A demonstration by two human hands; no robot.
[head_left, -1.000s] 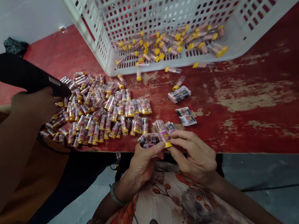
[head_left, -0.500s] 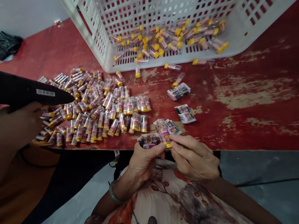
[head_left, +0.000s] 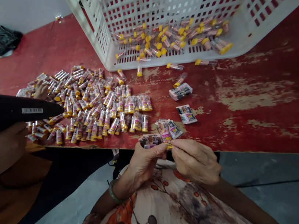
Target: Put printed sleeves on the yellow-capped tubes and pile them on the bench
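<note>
At the table's front edge, my left hand is closed around a small stack of dark printed labels. Its thumb also presses against the yellow-capped end of a clear plastic tube with a pink printed label. The fingertips of my right hand pinch the same end of the tube from the other side. Just behind the tube, a dark printed label lies at a slant. Further right on the table lie another small stack of labels and a thicker bundle of labels.
A big pile of wrapped, yellow-capped tubes covers the left of the red table. A tipped white plastic crate holds several loose tubes. At left, a co-worker's hand grips a black device; another hand touches the pile.
The co-worker's black device has moved left and down, and a second hand now shows at the pile. My right fingertips have shifted slightly on the tube's capped end; my left hand stays put.
</note>
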